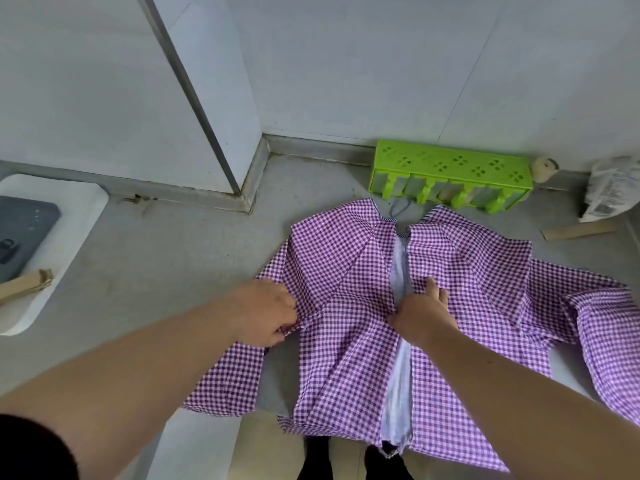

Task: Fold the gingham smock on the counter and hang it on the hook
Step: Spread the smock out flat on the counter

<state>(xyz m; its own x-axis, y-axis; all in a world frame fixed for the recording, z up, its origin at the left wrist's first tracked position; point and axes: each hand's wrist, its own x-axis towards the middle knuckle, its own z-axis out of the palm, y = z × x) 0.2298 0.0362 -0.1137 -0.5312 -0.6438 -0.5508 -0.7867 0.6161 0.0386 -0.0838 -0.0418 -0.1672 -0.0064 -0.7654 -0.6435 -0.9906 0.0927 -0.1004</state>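
A purple-and-white gingham cotton smock is lying spread on the grey stone surface, its hem hanging over the near edge and its white lining showing along the centre opening. The left hand is pinching a fold of the cloth at the smock's left side, fingers curled around it. The right hand is pressing down beside the opening with fingers extended. A lime-green perforated plastic rack is lying just beyond the collar.

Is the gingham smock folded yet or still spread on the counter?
Mostly spread: the smock lies open, right sleeve flung out; the left hand pinches its left side, the right hand presses the centre.
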